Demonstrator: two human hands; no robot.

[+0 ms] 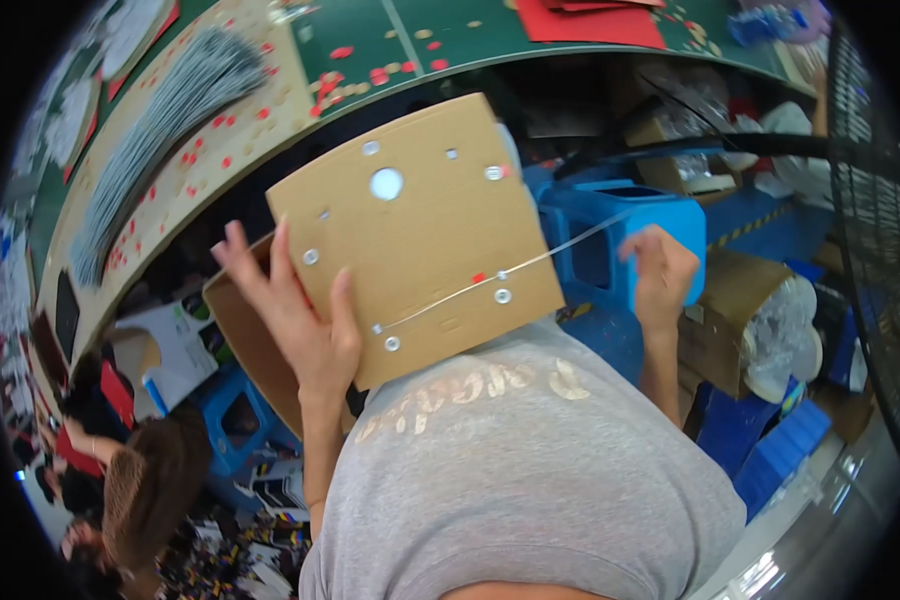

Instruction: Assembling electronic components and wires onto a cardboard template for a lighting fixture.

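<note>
A brown cardboard panel (pixel 435 225) lies tilted across my lap, with a large round hole, small square holes and several round metal eyelets. A thin pale cord (pixel 560 247) runs along its lower part, from a small square hole at the lower left, past a small red piece (pixel 478 278), and off the right edge. My right hand (pixel 658 275) is closed, pulled out to the right at the cord's far end, and the cord stretches taut toward it. At the panel's left edge my left hand (pixel 305 320) is open, fingers spread and thumb over the cardboard.
Ahead is a green worktable (pixel 470 28) with a bundle of grey cords (pixel 160 140), red sheets (pixel 590 25) and scattered red and tan discs. A blue plastic stool (pixel 660 215) stands at right, near a black fan guard (pixel 870 200) and a box of clear plastic (pixel 760 320). Another person (pixel 145 490) works at lower left.
</note>
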